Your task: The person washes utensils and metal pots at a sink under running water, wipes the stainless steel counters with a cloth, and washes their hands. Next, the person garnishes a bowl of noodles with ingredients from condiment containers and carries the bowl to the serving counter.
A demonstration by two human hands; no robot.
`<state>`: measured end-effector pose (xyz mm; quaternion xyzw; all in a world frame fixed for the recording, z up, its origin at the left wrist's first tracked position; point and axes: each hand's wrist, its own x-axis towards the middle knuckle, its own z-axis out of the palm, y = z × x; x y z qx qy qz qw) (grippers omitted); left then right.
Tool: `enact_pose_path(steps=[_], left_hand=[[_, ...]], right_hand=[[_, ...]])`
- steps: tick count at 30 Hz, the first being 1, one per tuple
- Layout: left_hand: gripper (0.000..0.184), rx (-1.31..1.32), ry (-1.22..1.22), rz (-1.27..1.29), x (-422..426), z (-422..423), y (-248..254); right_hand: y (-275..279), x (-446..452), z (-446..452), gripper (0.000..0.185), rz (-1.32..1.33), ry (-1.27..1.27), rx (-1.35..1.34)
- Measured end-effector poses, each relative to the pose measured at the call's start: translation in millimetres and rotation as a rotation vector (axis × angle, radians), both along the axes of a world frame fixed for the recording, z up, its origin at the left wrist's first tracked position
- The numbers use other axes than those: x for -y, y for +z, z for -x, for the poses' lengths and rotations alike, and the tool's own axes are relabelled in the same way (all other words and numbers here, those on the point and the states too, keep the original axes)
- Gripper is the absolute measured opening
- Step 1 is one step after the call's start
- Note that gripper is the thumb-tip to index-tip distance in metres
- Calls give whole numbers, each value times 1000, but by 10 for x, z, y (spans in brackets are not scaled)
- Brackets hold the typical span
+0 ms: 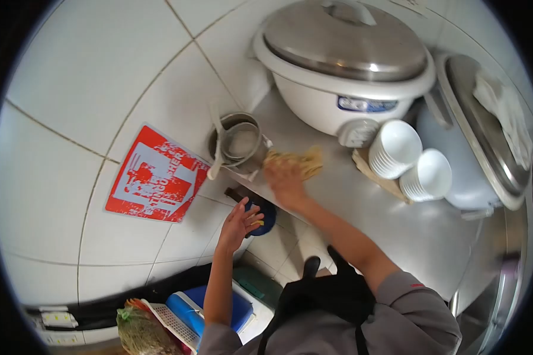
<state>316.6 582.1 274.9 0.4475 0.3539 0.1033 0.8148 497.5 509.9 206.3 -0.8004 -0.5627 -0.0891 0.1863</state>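
Observation:
My right hand presses a yellowish cloth against the steel counter, close to the counter's left edge. Some of the cloth is hidden under the fingers. Just left of it stands a metal pot with a smaller metal cup and pale-handled utensils in it. My left hand hangs in the air beyond the counter's edge, fingers spread, with nothing in it. Below that hand a dark blue round object shows in part.
A large white rice cooker with a steel lid stands at the back. Stacked white bowls sit on brown cardboard beside a second cooker. A red sign is on the tiled wall. Baskets are below left.

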Motion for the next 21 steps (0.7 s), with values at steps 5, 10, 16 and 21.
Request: enact_pose_path(steps=[5,10,16,21], left_hand=[[39,-60,53,-374,36,10,-335],[38,-182,-138,-516,131,90,-422],[35,-155,-376,-643,745,-59,-112],[34,60,-612,-672,1519,-409,124]], right_hand=[[193,-39,751,58,87,83,-121],[35,397,893,54,83,-26,-44],[189,2201,993,37,155,-236,-44],[71,4029,1179,28,97,-559,-23]])
